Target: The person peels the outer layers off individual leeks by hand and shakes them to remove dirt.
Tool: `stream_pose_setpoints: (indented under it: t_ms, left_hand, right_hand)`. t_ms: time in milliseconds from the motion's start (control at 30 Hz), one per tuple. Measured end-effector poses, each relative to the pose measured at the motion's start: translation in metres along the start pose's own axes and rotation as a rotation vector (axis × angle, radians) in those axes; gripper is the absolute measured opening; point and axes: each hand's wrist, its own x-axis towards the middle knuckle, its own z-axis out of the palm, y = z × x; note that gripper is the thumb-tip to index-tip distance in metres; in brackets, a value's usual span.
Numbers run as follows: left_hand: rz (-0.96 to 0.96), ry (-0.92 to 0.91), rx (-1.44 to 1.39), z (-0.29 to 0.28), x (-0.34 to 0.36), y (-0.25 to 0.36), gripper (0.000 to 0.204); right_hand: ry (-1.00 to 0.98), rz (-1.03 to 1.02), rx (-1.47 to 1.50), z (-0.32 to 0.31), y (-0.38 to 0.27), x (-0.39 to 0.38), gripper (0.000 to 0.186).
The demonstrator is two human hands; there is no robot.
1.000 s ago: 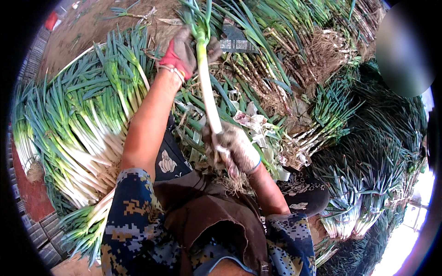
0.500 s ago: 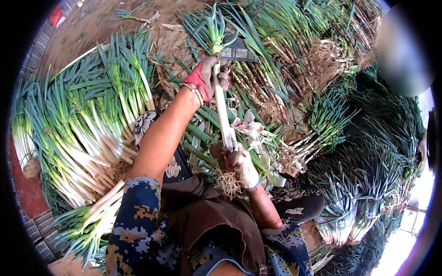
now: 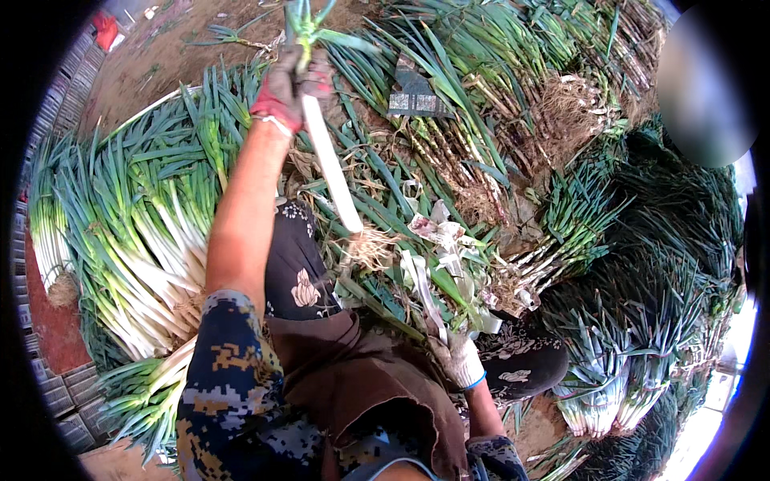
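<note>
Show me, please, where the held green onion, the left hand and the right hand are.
Held green onion [image 3: 329, 164]: head view, middle of its white stalk.
Left hand [image 3: 278, 90]: head view, back of its gloved hand.
Right hand [image 3: 457, 361]: head view, back of its pale glove.

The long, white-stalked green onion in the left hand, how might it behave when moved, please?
The long white stalk seems stiff, running nearly straight below the red-and-grey gloved left hand. Its thin, splayed tan roots look floppy. The stalk's smooth surface may be slippery.
</note>
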Motion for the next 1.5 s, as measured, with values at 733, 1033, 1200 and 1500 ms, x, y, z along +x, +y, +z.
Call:
stream_pose_setpoints:
  t_ms: [733, 1033, 1200, 1500]
  left_hand:
    - [0.139, 1.334, 0.586, -0.362, -0.172, 0.005, 0.024]
    - [0.172, 1.302, 1.080, -0.346, -0.160, 0.031, 0.044]
    - [0.033, 0.811, 0.793, -0.263, -0.093, 0.026, 0.041]
    - [-0.642, 0.361, 0.487, -0.047, -0.004, -0.060, 0.100]
  right_hand:
    - [0.364, 0.098, -0.460, -0.054, 0.084, 0.394, 0.079]
    - [0.148, 0.093, -0.550, -0.032, 0.109, 0.454, 0.053]
    - [-0.003, -0.075, 0.061, -0.063, 0.017, 0.344, 0.047]
    - [0.116, -0.252, 0.227, -0.061, -0.062, 0.123, 0.038]
